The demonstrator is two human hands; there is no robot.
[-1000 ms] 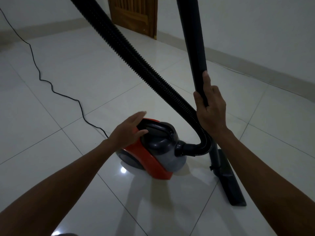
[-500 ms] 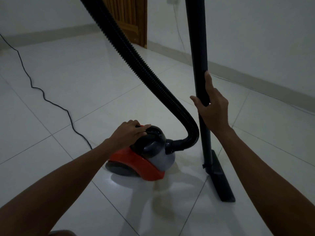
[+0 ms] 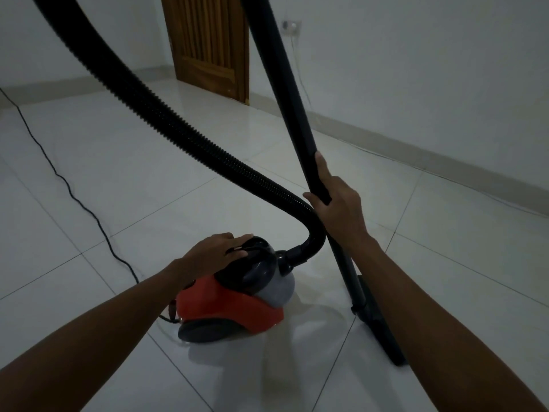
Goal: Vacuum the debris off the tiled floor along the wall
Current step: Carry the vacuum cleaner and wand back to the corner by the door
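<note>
We stand on a pale tiled floor (image 3: 124,162) that fills the view, with a grey wall (image 3: 430,69) and its skirting running from 12 to 3 o'clock and a wooden door (image 3: 208,46) at 12. A ribbed black hose (image 3: 166,114) sweeps from 11 o'clock down to the centre, where it plugs into the vacuum (image 3: 234,295), a red and grey canister sitting on the floor just below centre. A dark tube (image 3: 285,84) leans from 12 o'clock down to the flat nozzle (image 3: 383,325), which rests on the tiles at 4 o'clock, just right of the vacuum and well apart from the wall. Our right hand (image 3: 335,203) grips the tube near centre, fingers curled round it and thumb laid along it. Our left hand (image 3: 214,251) rests on top of the vacuum, fingers held together and bent over its dark handle. A thin cord (image 3: 68,188) snakes across the floor from 9 o'clock to the vacuum's rear.
</note>
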